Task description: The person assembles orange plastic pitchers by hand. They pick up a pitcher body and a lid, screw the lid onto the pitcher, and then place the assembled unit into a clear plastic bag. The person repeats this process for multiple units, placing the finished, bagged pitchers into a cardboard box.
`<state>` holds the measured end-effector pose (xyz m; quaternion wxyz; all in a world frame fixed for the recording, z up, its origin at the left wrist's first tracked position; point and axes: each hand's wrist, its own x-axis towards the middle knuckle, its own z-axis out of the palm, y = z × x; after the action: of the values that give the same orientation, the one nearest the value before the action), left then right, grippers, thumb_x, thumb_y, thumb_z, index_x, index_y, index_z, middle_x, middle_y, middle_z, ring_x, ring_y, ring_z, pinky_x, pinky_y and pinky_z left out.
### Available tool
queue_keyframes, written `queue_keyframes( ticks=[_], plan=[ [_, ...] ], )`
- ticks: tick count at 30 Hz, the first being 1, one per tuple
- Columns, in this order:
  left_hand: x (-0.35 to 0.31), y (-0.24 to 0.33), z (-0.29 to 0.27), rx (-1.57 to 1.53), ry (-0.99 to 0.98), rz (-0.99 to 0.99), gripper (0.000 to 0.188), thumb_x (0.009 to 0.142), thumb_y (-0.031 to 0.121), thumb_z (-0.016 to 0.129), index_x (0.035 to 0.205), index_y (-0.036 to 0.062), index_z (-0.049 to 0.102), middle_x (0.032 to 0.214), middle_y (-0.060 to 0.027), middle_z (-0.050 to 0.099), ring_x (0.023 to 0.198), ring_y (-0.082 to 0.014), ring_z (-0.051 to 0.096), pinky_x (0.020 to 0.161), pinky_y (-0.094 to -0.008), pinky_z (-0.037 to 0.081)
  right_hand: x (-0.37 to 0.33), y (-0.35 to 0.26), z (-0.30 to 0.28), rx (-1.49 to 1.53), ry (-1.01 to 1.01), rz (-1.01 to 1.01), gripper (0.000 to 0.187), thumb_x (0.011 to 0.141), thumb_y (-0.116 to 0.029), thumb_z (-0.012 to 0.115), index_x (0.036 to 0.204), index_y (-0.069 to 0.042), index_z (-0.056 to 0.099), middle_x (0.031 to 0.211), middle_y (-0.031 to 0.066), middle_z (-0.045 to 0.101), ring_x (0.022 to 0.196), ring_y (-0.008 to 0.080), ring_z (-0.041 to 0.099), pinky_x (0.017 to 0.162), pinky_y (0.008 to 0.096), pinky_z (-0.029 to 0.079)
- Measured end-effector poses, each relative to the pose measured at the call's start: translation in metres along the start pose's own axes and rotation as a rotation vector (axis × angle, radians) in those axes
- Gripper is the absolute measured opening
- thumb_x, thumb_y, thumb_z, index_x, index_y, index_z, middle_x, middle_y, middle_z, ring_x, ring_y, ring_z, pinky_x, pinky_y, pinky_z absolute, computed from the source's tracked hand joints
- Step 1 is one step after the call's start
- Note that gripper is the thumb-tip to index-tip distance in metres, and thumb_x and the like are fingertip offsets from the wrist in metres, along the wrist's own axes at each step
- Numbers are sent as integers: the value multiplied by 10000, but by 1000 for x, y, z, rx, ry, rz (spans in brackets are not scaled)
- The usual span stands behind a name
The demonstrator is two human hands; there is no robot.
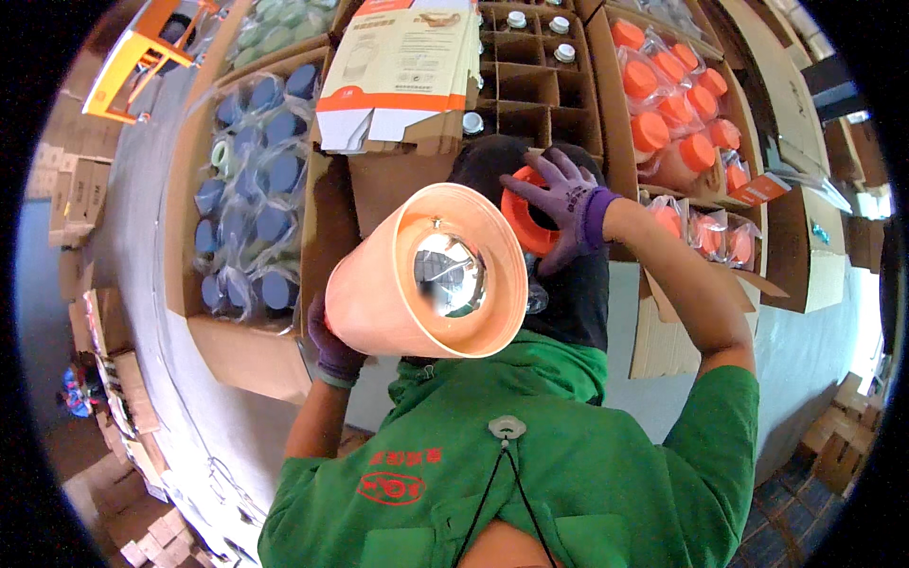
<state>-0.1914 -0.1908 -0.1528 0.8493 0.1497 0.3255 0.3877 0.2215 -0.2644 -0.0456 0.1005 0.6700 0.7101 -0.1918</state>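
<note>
My left hand [336,348], in a purple glove, is closed around the lower left side of a peach-coloured vacuum flask casing [374,284]. The casing is tilted with its wide round opening toward me. A shiny silver liner [454,276] shows inside it, its rounded end reflecting the room. To the right of the opening, my right hand [570,204], also gloved in purple, grips an orange plastic ring [519,216] with its fingers over the rim. The ring is apart from the casing. Part of a clear object [537,298] shows beside the casing over my lap; its kind is hidden.
At left stands a carton of plastic-wrapped items with dark blue lids [275,222]. Flat printed boxes [393,71] are stacked ahead. Beside them is a divided carton [525,90] holding several silver-topped items. Orange-lidded flasks [696,151] fill a carton at right.
</note>
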Motion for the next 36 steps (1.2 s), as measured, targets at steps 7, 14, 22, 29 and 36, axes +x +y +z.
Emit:
queue_keyframes(
  ticks=[7,14,22,29,36],
  plan=[
    [-7,6,43,-156,-14,-142,574,911,437,439,1325,44,501,1362,-131,524,1255,-303,489,1071,-455,357,-13,24,-7,199,201,10,1324,452,-477,895,1517,-217,153,1463,198,309,1319,411,357,1046,518,376],
    [5,6,48,69,67,-109,595,919,435,427,1335,12,484,1354,-156,525,1246,-321,494,1073,-456,356,-92,-20,-82,748,525,-416,1299,444,-313,930,1485,-61,194,1397,179,407,1263,348,455,1067,458,385],
    [6,9,72,85,-63,-172,584,931,435,413,1315,2,496,1341,-164,536,1233,-323,507,1065,-456,366,-96,-32,-74,483,549,-563,1260,398,-433,939,1417,-25,320,1419,265,290,1285,439,376,1045,489,373],
    [5,12,73,56,-133,-183,558,951,410,397,1295,-14,511,1316,-173,554,1213,-308,530,1058,-445,388,-99,-34,-66,446,550,-638,1150,457,-436,921,1387,-34,377,1406,301,294,1254,468,409,1010,499,402],
    [10,23,67,528,-274,89,525,975,346,347,1283,-49,503,1302,-196,554,1209,-305,532,1057,-443,393,-95,-33,-49,455,715,-742,1068,480,-417,902,1354,-48,412,1374,317,328,1212,480,447,993,503,417]
  ],
)
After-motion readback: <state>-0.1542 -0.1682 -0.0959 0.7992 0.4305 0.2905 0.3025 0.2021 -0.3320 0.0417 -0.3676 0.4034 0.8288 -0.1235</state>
